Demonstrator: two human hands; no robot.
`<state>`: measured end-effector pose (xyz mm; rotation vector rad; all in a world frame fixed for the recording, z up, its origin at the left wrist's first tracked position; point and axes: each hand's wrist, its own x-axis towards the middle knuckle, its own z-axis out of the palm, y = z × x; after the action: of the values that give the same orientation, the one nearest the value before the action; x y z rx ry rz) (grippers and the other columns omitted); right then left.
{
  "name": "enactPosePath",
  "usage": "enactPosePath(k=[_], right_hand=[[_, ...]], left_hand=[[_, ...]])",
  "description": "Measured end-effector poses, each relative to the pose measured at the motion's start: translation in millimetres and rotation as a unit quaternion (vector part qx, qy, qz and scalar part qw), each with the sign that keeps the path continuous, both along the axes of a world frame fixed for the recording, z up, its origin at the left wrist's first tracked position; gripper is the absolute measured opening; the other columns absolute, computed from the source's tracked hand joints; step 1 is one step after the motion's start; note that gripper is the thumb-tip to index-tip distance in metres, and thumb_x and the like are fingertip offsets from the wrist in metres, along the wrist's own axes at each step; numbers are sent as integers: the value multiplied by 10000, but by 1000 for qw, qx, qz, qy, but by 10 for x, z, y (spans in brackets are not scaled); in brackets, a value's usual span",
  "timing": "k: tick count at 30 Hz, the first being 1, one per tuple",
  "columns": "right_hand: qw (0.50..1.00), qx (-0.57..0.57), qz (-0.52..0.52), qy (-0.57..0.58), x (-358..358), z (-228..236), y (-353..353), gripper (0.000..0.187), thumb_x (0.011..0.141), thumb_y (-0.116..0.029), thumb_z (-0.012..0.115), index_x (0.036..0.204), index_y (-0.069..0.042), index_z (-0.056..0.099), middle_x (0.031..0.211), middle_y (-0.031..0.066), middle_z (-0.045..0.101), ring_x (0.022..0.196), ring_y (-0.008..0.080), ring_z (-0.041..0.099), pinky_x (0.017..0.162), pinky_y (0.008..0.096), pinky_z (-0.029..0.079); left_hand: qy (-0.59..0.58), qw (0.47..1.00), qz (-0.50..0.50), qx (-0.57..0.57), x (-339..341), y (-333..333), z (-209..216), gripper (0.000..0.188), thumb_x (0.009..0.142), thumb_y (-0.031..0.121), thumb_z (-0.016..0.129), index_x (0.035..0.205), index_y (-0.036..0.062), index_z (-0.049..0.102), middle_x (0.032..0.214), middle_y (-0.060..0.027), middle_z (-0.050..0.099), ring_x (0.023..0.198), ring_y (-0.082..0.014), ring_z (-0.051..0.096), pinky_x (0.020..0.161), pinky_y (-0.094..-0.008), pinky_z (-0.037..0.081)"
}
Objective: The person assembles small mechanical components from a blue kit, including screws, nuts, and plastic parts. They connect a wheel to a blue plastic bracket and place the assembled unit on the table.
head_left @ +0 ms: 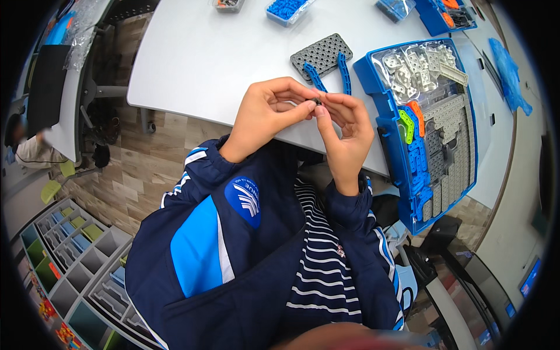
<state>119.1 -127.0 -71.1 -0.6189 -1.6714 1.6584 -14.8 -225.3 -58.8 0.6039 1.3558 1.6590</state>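
Note:
Over the near edge of the white table, my left hand (279,105) and my right hand (344,125) meet fingertip to fingertip. Pinched between them is a small black building-kit piece (317,101); its exact kind is too small to make out. Just beyond my fingers lies a dark grey perforated plate (322,55). Two blue beams, one on the left (313,77) and one on the right (345,73), stick out from it toward me. My fingers partly cover the lower end of the left beam.
To the right a blue case (382,111) holds white parts in bags, grey beams and plates, and blue, green and orange pieces. At the table's (192,64) far side stand a box of blue pieces (286,10) and other small boxes. Storage bins (81,262) stand at lower left.

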Motion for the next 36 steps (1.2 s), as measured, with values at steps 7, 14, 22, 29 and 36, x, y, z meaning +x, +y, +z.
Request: enactPosePath(k=[7,14,22,29,36], right_hand=[[995,89,16,-40,-21,-48,87,260,885,49,731,1135,29,661,1136,169,752,1026,221,743,951,323,568],[971,223,24,-82,-30,-63,158,194,833,42,768,1017,-10,736,1036,138,770,963,244,750,846,326,578],[970,236,-7,-65,-57,-72,151,204,820,37,775,1013,-16,741,997,127,767,912,256,742,798,328,572],[940,327,20,-97,-37,-1,175,327,793,-11,806,1111,-34,733,1115,124,737,998,281,710,861,360,557],[938,332,9,-96,-87,62,159,366,773,-36,824,1128,-38,736,1170,123,711,1034,297,694,893,375,551]], left_hand=[[18,1000,3,-9,-54,-14,-75,201,930,-22,708,1124,-70,684,1121,-176,728,992,-178,724,866,-290,607],[-137,986,-91,2,-192,-27,-172,217,988,72,650,1174,-32,611,999,-75,670,808,-109,653,664,-237,539],[-122,988,-99,6,-174,17,-245,214,1012,120,640,1181,-8,617,988,-82,689,811,-99,634,689,-231,511],[-82,996,-35,10,-138,56,-224,246,1009,136,668,1191,-24,624,1040,-133,749,863,-140,701,767,-252,556],[-224,974,-20,15,-78,36,-185,271,1047,183,609,1224,-21,616,1138,-124,715,1022,-163,679,873,-280,539]])
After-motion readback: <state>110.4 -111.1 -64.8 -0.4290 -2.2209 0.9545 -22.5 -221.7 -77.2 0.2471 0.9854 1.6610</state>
